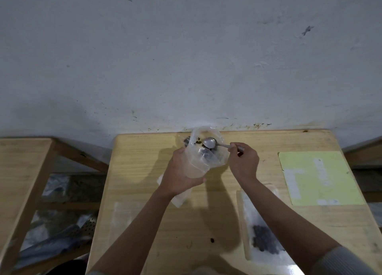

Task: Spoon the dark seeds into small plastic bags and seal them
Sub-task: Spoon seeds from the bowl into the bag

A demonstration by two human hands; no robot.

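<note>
My left hand (179, 172) grips a small clear plastic bag (198, 167) and holds it up in front of a larger clear bag (206, 138) of dark seeds at the table's far edge. A metal spoon (209, 143) is pinched by its handle in my right hand (244, 161), its bowl turned over at the mouth of the large bag. Dark seeds (208, 155) show through the plastic below the spoon. A filled small bag (262, 239) with dark seeds lies flat at the near right, partly under my right forearm.
A wooden table (144, 192) stands against a white wall. An empty clear bag (124, 214) lies at the near left. A pale yellow sheet (318, 177) lies at the right. A loose seed (212, 240) sits near the front. Another wooden table (22, 165) stands to the left.
</note>
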